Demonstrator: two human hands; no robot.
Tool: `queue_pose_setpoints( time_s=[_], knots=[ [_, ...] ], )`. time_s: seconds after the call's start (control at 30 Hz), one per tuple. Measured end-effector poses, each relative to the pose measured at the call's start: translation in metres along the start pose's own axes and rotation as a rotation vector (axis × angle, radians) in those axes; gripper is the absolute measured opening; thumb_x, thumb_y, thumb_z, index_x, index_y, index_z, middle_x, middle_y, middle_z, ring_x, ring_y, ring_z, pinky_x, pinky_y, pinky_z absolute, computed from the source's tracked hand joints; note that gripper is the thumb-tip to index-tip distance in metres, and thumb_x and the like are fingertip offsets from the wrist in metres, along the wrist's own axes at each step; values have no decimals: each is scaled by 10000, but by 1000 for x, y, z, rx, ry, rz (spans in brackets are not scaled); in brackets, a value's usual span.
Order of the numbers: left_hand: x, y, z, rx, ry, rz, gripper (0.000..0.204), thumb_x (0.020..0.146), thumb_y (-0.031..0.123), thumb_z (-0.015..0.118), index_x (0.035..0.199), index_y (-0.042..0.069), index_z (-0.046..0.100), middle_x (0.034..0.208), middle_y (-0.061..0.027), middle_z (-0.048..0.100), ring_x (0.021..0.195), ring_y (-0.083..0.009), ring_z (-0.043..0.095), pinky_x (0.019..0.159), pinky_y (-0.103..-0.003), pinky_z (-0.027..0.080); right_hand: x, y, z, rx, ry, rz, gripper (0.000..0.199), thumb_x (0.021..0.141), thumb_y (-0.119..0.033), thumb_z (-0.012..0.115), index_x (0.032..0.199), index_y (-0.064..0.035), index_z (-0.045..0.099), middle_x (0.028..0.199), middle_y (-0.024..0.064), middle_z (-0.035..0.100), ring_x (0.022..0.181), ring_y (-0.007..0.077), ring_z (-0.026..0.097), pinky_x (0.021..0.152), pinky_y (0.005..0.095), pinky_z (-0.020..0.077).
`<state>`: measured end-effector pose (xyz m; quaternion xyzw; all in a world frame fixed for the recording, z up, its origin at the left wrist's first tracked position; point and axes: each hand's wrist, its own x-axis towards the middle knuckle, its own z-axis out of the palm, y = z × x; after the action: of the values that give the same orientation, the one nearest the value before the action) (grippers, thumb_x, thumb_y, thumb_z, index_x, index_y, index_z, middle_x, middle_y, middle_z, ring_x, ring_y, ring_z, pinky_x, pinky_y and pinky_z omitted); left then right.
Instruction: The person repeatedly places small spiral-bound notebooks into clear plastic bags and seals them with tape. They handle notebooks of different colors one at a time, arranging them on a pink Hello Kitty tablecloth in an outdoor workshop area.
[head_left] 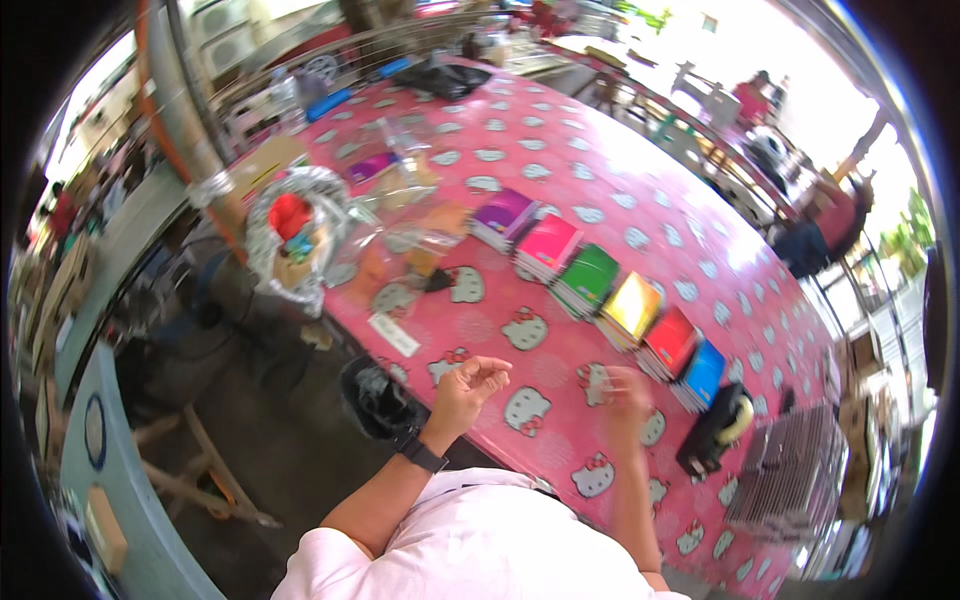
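Over the near edge of a pink table [600,190] covered in a cartoon-cat print, both bare hands hover close together. At about eleven o'clock from the person's body, the left hand [470,385] has its fingers curled loosely inward, palm up, a dark watch [422,453] on its wrist; whether anything lies in the curl I cannot tell. At one o'clock the right hand [625,390] is blurred, fingers raised near a small clear wrapper [598,378] on the cloth; whether they pinch it I cannot tell. Just beyond the hands, from twelve round to two o'clock, a row of small notebook stacks [600,290] runs diagonally: purple, pink, green, yellow, red, blue, each stack just beside the next. At three o'clock from the right hand stands a black tape dispenser [715,430], and past it a pile of clear sleeves [785,475]. At ten o'clock, near the far left edge, lie crumpled clear bags [405,215] and a silvery bag [295,240] holding something red. A white label [393,334] lies between that and the left hand.
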<state>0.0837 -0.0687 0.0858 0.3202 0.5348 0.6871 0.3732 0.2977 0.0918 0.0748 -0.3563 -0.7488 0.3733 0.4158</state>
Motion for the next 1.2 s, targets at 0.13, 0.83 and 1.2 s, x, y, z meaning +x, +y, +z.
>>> queue_pose_setpoints(
  time_s=[0.13,0.83,1.2],
  knots=[
    [-25,33,-74,113,310,19,167,894,147,605,947,-2,658,854,-47,663,735,-98,614,716,-234,488,17,-86,159,71,-670,-187,184,774,-31,619,953,-69,643,872,109,596,831,282,581,700,364,482],
    [39,14,-232,-95,250,-114,194,907,140,570,1040,5,613,923,-47,646,839,-79,588,788,-227,467,95,-64,375,-278,-886,-430,62,732,-111,635,765,-61,618,832,82,576,900,279,568,729,377,468],
    [79,10,-209,494,159,75,407,863,239,624,1202,30,537,1139,-122,584,1059,-204,545,918,-344,423,128,-29,390,99,-916,9,105,834,-99,605,858,-26,677,734,111,649,597,192,577,581,309,457]
  ],
)
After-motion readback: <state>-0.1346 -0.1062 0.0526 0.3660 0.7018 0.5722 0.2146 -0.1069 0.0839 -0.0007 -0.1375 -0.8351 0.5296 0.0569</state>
